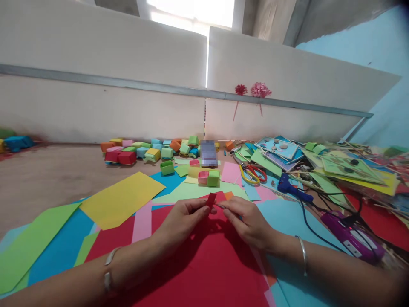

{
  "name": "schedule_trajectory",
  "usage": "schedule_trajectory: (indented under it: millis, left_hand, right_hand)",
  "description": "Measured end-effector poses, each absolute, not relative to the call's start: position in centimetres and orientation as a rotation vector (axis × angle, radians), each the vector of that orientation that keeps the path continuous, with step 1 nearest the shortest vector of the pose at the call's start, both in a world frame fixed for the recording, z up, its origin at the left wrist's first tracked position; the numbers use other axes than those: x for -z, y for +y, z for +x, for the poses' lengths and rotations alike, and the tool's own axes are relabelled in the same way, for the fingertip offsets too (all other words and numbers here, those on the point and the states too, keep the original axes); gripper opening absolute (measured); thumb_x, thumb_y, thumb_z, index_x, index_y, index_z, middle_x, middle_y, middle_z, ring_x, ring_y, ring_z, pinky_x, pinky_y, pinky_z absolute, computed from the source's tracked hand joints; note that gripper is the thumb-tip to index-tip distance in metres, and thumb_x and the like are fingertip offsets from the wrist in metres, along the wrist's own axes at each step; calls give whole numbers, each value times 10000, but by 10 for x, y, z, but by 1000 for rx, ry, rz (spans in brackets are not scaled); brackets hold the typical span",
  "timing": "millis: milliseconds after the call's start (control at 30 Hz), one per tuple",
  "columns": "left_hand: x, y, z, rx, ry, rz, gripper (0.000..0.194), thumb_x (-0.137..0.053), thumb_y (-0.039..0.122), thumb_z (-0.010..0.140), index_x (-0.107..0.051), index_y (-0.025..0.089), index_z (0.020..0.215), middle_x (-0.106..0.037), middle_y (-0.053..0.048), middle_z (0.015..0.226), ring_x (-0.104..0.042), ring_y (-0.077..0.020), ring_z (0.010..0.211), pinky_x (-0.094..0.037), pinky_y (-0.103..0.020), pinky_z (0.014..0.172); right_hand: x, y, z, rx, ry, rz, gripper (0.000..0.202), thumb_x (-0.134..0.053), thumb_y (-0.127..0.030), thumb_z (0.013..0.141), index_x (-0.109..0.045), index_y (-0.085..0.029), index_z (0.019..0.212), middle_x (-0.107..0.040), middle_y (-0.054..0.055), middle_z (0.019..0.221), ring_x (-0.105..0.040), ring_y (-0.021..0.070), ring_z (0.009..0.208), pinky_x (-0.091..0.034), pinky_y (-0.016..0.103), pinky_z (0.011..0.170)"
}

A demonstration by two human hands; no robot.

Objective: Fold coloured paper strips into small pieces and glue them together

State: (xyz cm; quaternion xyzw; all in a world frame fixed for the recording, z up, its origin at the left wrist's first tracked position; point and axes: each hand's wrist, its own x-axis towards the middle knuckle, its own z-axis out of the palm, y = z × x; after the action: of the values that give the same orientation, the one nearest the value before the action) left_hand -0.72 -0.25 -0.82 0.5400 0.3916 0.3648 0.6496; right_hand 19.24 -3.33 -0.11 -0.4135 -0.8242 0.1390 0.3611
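My left hand point(193, 213) pinches a small folded piece of red paper point(211, 199) between thumb and fingers. Just to its right, my right hand point(244, 219) is closed around a thin, pointed thing point(221, 206), mostly hidden by the fingers. Its tip is close to the red paper; whether they touch I cannot tell. Both hands are above a large red paper sheet point(191, 264). Beyond them stand a small pink paper box point(203, 178) and a green paper box point(213, 178), side by side, with another green paper box point(167, 167) to their left.
Coloured sheets, such as a yellow one point(123, 200), overlap across the table. Small paper boxes point(127, 157) cluster along the back. To the right lie scissors point(257, 175), a blue glue gun point(294, 188), a purple power strip point(351, 236) with cables, and piled cards point(281, 149). A white panel point(128, 106) rises behind.
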Motion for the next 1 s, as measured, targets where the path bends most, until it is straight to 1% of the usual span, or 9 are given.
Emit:
schedule_trajectory:
  millis: [167,267,333,400,500,633,733,867,1000]
  left_hand:
    - [7,-4,-9,-825,942,1295,431,-775,551,715,-800,183,939,-760,-82,888,-603,-199,795,-460,-287,682]
    - [5,-5,-10,-827,978,1376,429,-754,559,726,-808,180,918,-777,-97,889,-618,-216,795,-464,-293,674]
    - [3,-7,-9,-803,982,1410,418,-728,558,744,-810,171,881,-783,-106,882,-625,-220,769,-469,-297,657]
    - [1,-9,-9,-793,989,1428,389,-718,537,749,-809,171,847,-784,-101,869,-628,-216,741,-470,-295,641]
    - [-2,-11,-9,-798,1011,1433,332,-728,496,728,-795,174,767,-765,-75,771,-602,-192,665,-443,-273,578]
    - [-3,-11,-9,-789,1006,1419,303,-705,463,738,-787,172,751,-716,-48,650,-523,-148,546,-387,-249,499]
    - [-3,-10,-7,-803,1012,1408,290,-703,442,735,-786,165,758,-712,-46,651,-492,-131,527,-374,-244,492]
    - [-2,-10,-7,-766,1034,1390,292,-705,436,730,-786,159,778,-721,-50,685,-498,-130,546,-373,-241,496]
    - [-3,-10,-7,-747,1057,1352,302,-721,432,716,-790,152,808,-730,-63,728,-521,-141,575,-379,-243,495]
  right_hand:
    - [0,-34,191,-480,-2072,-1129,317,-453,-246,963,-721,-139,1095,-680,95,871,-616,192,808,-493,326,746]
    - [-4,-35,190,-671,-1982,-1180,387,-509,-241,914,-652,-144,1260,-722,102,990,-645,209,919,-499,355,835]
    - [-6,-36,189,-817,-1914,-1200,457,-527,-235,888,-605,-164,1333,-737,80,983,-652,207,938,-503,353,850]
    - [-5,-36,187,-924,-1864,-1183,460,-530,-233,875,-622,-195,1324,-744,62,990,-654,199,935,-505,345,850]
    - [-3,-36,186,-997,-1814,-1151,416,-550,-254,858,-685,-212,1249,-736,61,1074,-645,195,930,-499,339,840]
    - [-2,-35,187,-1102,-1764,-1157,432,-553,-288,849,-688,-207,1251,-738,55,985,-622,179,830,-489,324,759]
    - [-2,-34,188,-1199,-1718,-1178,441,-554,-287,843,-684,-226,1259,-733,40,946,-594,154,753,-473,291,683]
    - [0,-32,189,-1285,-1674,-1119,419,-583,-272,840,-690,-260,1245,-731,20,984,-589,142,788,-476,274,711]
    - [2,-32,189,-1320,-1663,-1172,393,-594,-288,853,-698,-255,1230,-733,8,906,-545,113,680,-448,252,628]
